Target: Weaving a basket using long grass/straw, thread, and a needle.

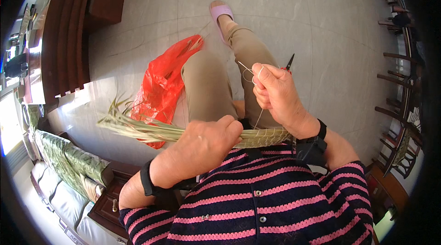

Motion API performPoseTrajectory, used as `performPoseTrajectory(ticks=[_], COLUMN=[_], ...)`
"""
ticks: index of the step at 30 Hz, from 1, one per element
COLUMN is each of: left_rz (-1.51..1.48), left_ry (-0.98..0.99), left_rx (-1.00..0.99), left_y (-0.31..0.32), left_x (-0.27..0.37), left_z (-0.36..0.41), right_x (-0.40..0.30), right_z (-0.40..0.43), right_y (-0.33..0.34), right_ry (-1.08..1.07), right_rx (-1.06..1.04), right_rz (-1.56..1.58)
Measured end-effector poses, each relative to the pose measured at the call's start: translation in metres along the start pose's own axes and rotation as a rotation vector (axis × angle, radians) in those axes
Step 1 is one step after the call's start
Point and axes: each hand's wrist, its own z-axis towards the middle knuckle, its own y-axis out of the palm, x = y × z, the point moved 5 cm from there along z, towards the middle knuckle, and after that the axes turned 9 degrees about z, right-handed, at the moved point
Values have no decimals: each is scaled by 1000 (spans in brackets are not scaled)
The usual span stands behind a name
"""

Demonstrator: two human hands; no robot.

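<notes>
A bundle of pale green dried grass stalks (148,129) lies across my lap, its loose frayed ends pointing left. My left hand (206,145) is wrapped around the middle of it. To the right of that hand, the stalks form a flat band bound with rows of light stitching (265,137). Above the band, my right hand (275,90) is closed on a thin white cord (259,117), which runs taut from the stitched part up to the fist. A small loop and a stiff pale end of the cord stick out beyond the thumb.
A red plastic bag (160,83) with grass stalks in it lies left of my knee. Scissors (290,61) with dark blades show partly behind my right hand. Dark wooden furniture (106,0) stands at upper left, a cushioned seat (69,190) at lower left, and wooden chairs (396,83) along the right.
</notes>
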Motion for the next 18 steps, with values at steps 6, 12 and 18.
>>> performPoseTrajectory(ticks=[6, 12, 18], left_rz=[-119, -77, -208], left_ry=[-35, -94, -205], left_rx=[92, -13, 237], left_y=[12, 6, 33], left_x=[0, 14, -16], left_z=[-4, 7, 15], right_x=[-19, -24, -22], right_z=[10, 12, 3], right_y=[2, 46, 78], right_ry=[107, 129, -245], right_rx=[-183, -283, -307], right_rz=[88, -23, -411])
